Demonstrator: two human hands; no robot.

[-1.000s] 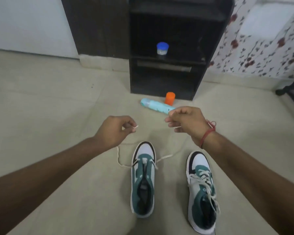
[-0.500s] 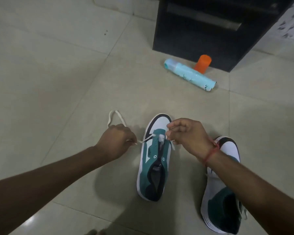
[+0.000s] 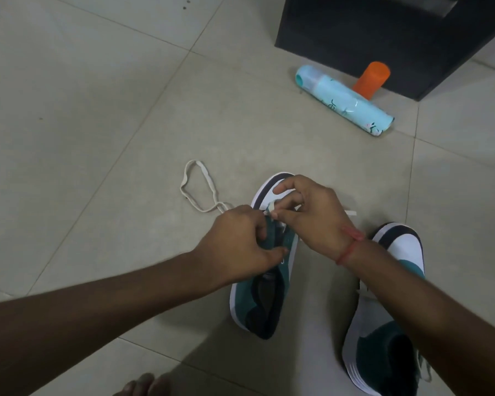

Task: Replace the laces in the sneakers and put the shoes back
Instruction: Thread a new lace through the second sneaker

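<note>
Both hands have dropped onto our teal-and-white sneaker (image 3: 265, 284): left hand (image 3: 240, 244) grips its side, right hand (image 3: 306, 215) pinches the flat white lace (image 3: 196, 185) at the toe-end eyelets, toe pointing away.

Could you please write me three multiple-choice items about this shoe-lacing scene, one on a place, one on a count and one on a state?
1. Where does the loose loop of white lace lie?
A. On the floor tiles, left of the sneaker being laced
B. Inside the dark cabinet
C. On top of the light blue bottle

2. How many sneakers are in view?
A. One
B. Two
C. Three

3. How does the light blue bottle sit?
A. Upright
B. Lying on its side
C. Held in a hand

Answers:
1. A: the loop rests on bare floor left of the left sneaker, which the left hand and right hand are working on.
2. B: a second sneaker sits to the right.
3. B: it lies flat before the orange cup and dark cabinet.
</note>
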